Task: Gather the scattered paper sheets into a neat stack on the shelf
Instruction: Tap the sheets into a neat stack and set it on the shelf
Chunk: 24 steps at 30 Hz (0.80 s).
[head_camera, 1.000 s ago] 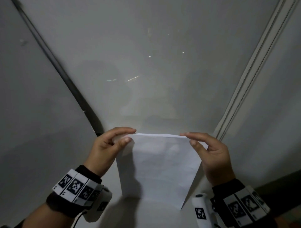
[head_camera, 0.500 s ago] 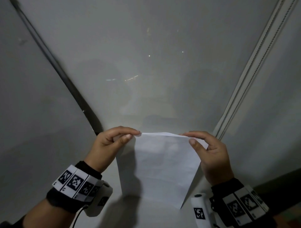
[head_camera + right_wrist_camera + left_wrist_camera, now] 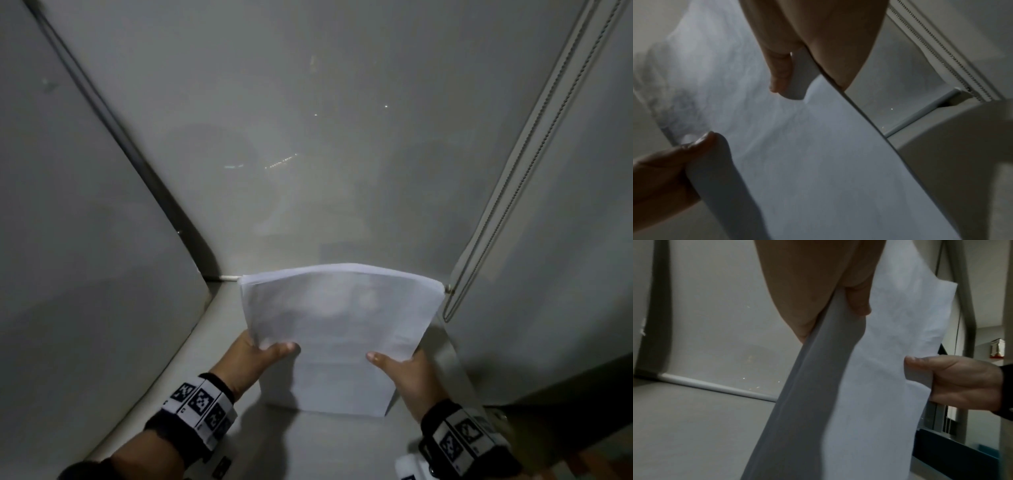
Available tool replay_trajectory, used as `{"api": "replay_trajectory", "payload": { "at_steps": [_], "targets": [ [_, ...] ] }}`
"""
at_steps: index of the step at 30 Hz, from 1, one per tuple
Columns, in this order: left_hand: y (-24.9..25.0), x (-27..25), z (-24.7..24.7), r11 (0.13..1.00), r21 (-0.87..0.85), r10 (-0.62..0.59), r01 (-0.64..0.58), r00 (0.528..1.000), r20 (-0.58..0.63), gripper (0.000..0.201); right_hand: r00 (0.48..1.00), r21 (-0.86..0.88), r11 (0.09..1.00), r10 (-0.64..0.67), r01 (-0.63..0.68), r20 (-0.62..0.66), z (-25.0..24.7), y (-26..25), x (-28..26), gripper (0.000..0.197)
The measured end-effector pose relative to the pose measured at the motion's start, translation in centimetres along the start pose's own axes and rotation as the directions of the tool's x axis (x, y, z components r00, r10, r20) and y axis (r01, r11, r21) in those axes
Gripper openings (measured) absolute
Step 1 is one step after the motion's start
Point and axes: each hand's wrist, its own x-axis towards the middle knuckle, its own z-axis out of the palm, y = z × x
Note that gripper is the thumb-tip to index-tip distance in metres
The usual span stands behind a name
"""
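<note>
A thin stack of white paper sheets [image 3: 339,318] stands tilted on its lower edge on the pale shelf [image 3: 212,342], with its top leaning away toward the back. My left hand [image 3: 263,349] grips the stack's left side, thumb on the near face. My right hand [image 3: 397,363] grips the right side the same way. In the left wrist view the paper sheets [image 3: 879,369] run down the middle, with the right hand [image 3: 953,379] pinching their far edge. In the right wrist view the sheets [image 3: 807,154] fill the frame, and the left hand's thumb [image 3: 702,141] presses on them.
A white roller blind [image 3: 325,137] hangs behind the shelf, its bottom bar [image 3: 715,387] near the shelf surface. Its bead chain [image 3: 507,178] hangs at the right. A dark frame strip [image 3: 137,161] runs along the left wall.
Both hands have slid from the sheets' top corners down to the sides. The stack now rises taller and farther back, its top edge bowed.
</note>
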Motion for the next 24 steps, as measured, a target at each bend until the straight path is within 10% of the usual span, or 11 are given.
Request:
{"api": "replay_trajectory", "payload": {
  "at_steps": [24],
  "targets": [
    [-4.2, 0.8, 0.3, 0.995, 0.066, -0.071, 0.072, 0.997, -0.023, 0.077, 0.986, 0.036, 0.987, 0.157, -0.155, -0.064, 0.9, 2.9, 0.1, 0.039]
  ]
}}
